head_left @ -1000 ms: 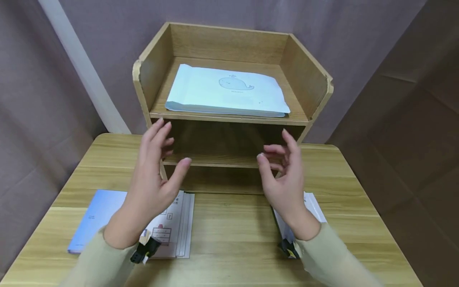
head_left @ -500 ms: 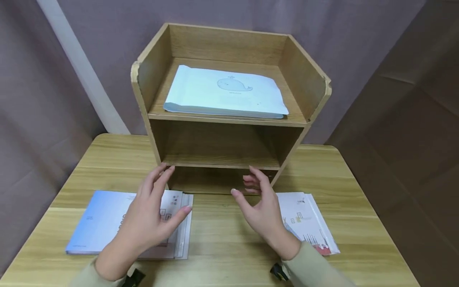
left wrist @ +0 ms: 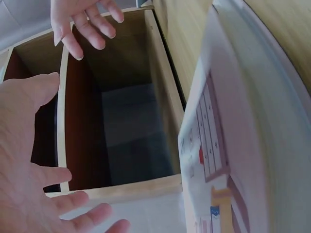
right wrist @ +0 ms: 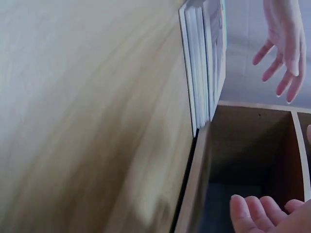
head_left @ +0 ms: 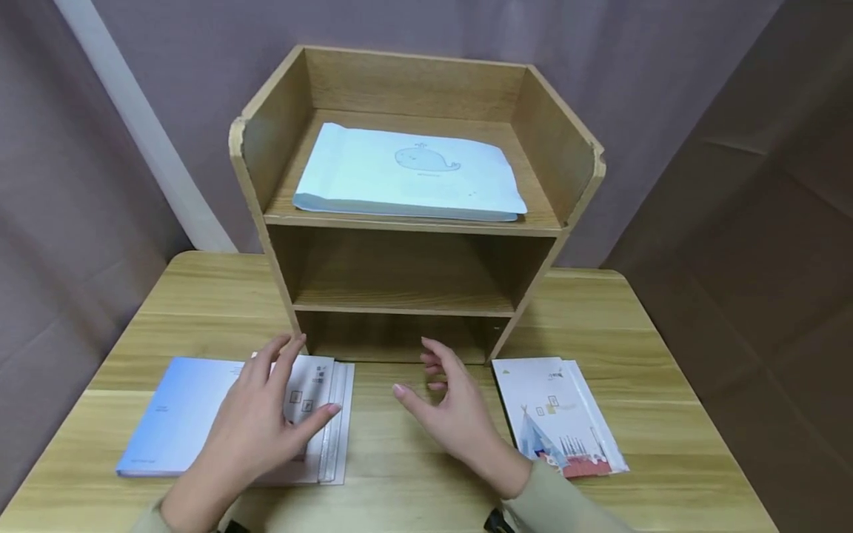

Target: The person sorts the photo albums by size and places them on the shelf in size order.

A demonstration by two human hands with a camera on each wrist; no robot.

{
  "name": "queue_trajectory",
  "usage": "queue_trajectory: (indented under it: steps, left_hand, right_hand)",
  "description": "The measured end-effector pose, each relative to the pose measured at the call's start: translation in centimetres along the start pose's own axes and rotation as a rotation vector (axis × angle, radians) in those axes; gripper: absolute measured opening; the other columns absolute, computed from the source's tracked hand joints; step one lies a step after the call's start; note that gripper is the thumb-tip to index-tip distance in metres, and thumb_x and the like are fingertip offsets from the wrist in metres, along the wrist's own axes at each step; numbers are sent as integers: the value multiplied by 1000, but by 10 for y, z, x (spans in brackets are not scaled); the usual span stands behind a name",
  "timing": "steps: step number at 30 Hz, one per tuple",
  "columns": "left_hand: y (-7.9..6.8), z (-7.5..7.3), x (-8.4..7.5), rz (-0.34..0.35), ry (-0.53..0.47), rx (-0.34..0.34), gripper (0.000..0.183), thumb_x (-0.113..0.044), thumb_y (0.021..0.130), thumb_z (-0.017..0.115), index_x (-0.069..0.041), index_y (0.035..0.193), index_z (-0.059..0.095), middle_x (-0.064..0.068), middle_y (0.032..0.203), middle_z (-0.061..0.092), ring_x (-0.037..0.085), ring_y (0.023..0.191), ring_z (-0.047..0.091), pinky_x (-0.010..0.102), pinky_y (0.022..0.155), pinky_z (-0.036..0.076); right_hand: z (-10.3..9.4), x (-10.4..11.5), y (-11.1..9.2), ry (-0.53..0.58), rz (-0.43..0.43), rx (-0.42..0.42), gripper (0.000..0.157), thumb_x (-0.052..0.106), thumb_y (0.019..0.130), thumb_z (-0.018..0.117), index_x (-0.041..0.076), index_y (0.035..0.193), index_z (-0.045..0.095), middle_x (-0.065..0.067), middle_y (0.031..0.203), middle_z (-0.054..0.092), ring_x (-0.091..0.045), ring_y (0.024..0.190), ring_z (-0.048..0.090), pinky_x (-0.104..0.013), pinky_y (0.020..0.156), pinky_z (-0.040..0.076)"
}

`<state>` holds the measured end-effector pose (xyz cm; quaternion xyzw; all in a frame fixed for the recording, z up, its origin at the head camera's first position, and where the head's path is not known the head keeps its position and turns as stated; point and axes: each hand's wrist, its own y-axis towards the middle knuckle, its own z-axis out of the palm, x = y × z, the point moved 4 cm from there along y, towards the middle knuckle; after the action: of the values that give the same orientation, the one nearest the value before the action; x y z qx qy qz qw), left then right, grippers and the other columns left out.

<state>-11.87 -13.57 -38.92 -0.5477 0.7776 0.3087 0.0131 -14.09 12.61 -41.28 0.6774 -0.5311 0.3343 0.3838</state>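
Note:
My left hand hovers over the left stack of books, fingers spread and thumb apart, holding nothing. Beneath it lie a blue book and a white illustrated book, both partly hidden by the hand. My right hand hangs over the table between the stacks, its fingers loosely bent around nothing. To its right lies another white book with a tent drawing. In the right wrist view the left stack shows several layered edges, and both hands appear apart from it.
A wooden shelf unit stands at the back of the table. On its top level lies a pale blue book with a whale drawing. Its two lower compartments face me. Grey curtains hang behind.
Both hands have come down and back from in front of the shelf. The right hand has also moved left, uncovering the right book. The head view has shifted slightly.

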Motion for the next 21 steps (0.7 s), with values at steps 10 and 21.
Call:
queue_trajectory:
  steps: [10, 21]
  left_hand:
    - [-7, 8, 18, -123, 78, 74, 107, -74, 69, 68, -3, 143, 39, 24, 138, 42, 48, 110, 50, 63, 75, 47]
    - [-11, 12, 35, -216, 137, 159, 119, -79, 65, 67, 2, 145, 33, 27, 138, 39, 54, 106, 48, 65, 69, 47]
  right_hand:
    - [16, -5, 3, 55, 174, 127, 83, 53, 78, 76, 20, 145, 39, -8, 127, 56, -24, 107, 57, -36, 86, 53]
    - [33, -8, 5, 382, 369, 264, 84, 43, 82, 76, 7, 145, 35, -18, 129, 51, -27, 110, 56, -43, 84, 54]
